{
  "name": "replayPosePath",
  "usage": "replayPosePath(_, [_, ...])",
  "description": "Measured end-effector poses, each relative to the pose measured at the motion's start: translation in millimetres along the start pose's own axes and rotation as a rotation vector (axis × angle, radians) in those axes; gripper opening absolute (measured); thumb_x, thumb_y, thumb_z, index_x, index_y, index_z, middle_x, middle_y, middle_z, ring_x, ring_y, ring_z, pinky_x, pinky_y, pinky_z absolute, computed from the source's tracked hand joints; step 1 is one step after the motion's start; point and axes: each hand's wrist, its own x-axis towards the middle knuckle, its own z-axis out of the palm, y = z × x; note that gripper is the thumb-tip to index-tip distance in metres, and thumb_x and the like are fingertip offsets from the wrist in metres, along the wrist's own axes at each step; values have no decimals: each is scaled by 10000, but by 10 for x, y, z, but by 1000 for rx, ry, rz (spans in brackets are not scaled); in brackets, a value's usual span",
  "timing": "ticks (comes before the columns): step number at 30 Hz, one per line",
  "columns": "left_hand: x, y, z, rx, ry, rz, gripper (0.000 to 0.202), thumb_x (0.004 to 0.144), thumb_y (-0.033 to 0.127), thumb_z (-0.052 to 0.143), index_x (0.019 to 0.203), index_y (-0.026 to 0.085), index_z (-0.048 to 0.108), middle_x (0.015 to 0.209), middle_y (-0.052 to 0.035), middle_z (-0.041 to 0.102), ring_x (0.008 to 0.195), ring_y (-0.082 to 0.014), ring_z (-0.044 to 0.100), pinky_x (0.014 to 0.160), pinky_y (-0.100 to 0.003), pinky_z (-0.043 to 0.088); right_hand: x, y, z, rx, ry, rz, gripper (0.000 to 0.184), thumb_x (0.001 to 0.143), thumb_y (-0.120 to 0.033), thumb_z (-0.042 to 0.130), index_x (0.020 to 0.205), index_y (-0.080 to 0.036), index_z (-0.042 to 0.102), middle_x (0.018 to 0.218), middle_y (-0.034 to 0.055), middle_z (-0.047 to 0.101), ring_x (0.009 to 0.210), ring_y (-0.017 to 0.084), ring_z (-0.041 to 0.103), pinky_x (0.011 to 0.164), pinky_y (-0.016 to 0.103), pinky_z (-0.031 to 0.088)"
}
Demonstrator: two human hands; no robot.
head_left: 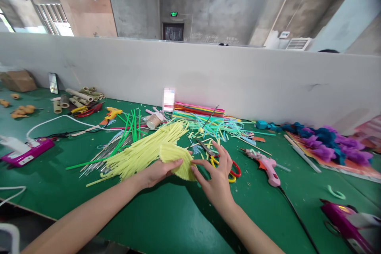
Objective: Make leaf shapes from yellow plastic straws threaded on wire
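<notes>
A pale yellow, curved piece made of pipe cleaners (pixel 176 158) is held above the green table. My left hand (pixel 159 172) grips its left side, thumb on top and fingers underneath. At its right edge, my right hand (pixel 216 180) pinches with thumb and index finger, the other fingers raised. Right behind that hand lie scissors (pixel 235 169) with red and yellow handles. A big bundle of loose yellow pipe cleaners (pixel 145 149) spreads behind my left hand.
A pink glue gun (pixel 269 168) lies at right, its cord running frontward. Purple and blue fuzzy flowers (pixel 330 143) sit far right. Green stems (pixel 133 127), a yellow glue gun (pixel 113 113), bamboo pieces (pixel 80 96) and a purple power strip (pixel 28 152) are left. A white partition (pixel 125 71) stands behind.
</notes>
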Motion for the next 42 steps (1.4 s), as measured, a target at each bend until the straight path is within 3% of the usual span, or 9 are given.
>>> replayPosePath(7, [26,-49,-70,36,2,17,420,824,341,644,1228,232,607,1260,-61,615,1131,-260,575,957,-377,443,14,6,-17,25,-25,-20,91,822,-272,610,854,-276,694,1419,40,311,1330,348,244,1041,574,285])
replayPosePath(20, [100,84,-200,-159,128,173,371,883,282,578,1245,206,590,1298,-84,579,1164,-252,551,948,-366,478,3,11,-49,72,-52,-36,93,831,-241,585,872,-264,665,1359,60,383,1295,325,292,1040,548,294])
replayPosePath(33, [140,76,-284,-223,156,191,357,885,262,579,1233,185,593,1279,-94,594,1146,-242,567,965,-386,477,-6,54,-27,86,-59,-61,60,829,-226,588,817,-239,645,1296,75,439,1284,314,316,1042,541,298])
replayPosePath(42, [105,165,-219,-245,162,177,363,889,257,568,1242,177,589,1302,-93,577,1140,-240,573,931,-359,509,-1,93,-4,74,-80,-42,47,827,-234,589,820,-247,633,1294,70,445,1278,315,311,1025,545,314])
